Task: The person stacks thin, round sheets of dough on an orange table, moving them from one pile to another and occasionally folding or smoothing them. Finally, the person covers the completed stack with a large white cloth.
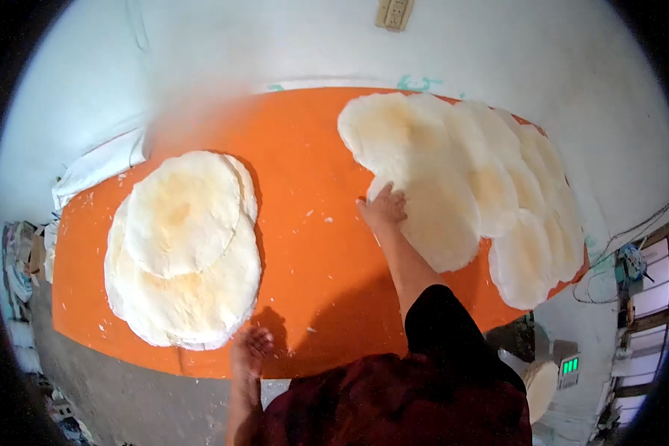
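Large round flatbreads, pale with browned patches, lie on an orange table cover. My right hand reaches to the left edge of a flatbread in the overlapping spread on the right. Its fingers are apart over the rim, with the thumb out to the left over the orange cover. At the table's front edge, my left hand is held with loosely bent fingers and nothing visible in it. It is just below the front right rim of a flatbread pile, whose top flatbread sits toward the back.
A wall with an outlet plate rises behind the table. A folded white cloth lies at the back left corner. Below the table on the right, a lit green digital display stands beside a pale round stack. Small crumbs dot the cover.
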`<state>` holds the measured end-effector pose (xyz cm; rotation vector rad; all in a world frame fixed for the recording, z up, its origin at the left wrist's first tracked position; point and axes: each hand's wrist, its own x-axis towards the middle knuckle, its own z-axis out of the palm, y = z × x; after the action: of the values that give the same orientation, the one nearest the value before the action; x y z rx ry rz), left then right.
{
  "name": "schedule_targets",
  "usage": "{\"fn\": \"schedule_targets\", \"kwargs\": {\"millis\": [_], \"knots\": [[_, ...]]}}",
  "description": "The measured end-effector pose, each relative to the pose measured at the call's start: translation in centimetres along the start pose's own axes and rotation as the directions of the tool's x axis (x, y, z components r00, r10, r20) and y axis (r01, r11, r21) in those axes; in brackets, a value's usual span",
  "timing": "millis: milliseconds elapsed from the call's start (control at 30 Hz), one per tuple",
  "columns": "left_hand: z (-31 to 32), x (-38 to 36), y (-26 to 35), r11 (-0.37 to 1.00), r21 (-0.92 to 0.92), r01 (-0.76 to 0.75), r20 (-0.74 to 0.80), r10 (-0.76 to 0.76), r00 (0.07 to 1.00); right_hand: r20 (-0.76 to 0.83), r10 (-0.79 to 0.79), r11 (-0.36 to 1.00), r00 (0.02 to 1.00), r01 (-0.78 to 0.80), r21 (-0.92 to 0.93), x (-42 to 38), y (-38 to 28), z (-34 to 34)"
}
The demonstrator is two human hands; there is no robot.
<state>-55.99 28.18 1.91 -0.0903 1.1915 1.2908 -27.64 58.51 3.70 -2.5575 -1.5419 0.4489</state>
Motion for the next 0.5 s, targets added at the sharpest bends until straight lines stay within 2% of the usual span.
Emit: {"fn": "schedule_targets", "kwargs": {"millis": [33, 133, 167, 267, 367, 467, 500], "knots": [[-0.3, -0.4, -0.7, 1.000, -0.009, 0.012, 0.024, -0.011, 1.000, 0.016, 0.038, 0.999, 0.999, -0.038, -0.014, -0.1, -0.1, -0.3], [-1.1, -1.0, -1.6, 0.999, -0.044, 0.015, 0.018, -0.014, 1.000, 0.094, 0.001, 1.000, 0.996, 0.001, -0.024, 1.9, 0.7, 0.7], [-1.3, -1.2, -1.8, 0.998, -0.057, 0.016, 0.003, -0.016, 1.000, -0.033, 0.011, 0.976, 0.999, -0.018, -0.218, 2.7, 0.6, 2.1], [-0.1, -1.9, -1.3, 0.999, -0.033, -0.005, 0.021, 0.006, 1.000, 0.361, -0.124, 0.854, 0.924, 0.285, -0.436, 5.0, 0.7, 0.9], [1.7, -1.2, -0.4, 0.997, 0.061, 0.041, 0.038, -0.043, 0.998, 0.294, -0.127, 0.949, 0.947, 0.202, -0.241, 5.8, 1.8, 0.7], [6.0, -0.6, 0.4, 0.995, 0.096, 0.035, 0.147, -0.049, 0.988, 0.218, -0.199, 0.956, 0.956, 0.238, -0.172, 6.0, 4.6, 1.5], [7.4, -0.5, 0.5, 0.990, 0.136, 0.036, 0.182, -0.061, 0.981, 0.148, -0.207, 0.959, 0.967, 0.231, -0.167, 4.3, 5.5, 0.2]]}}
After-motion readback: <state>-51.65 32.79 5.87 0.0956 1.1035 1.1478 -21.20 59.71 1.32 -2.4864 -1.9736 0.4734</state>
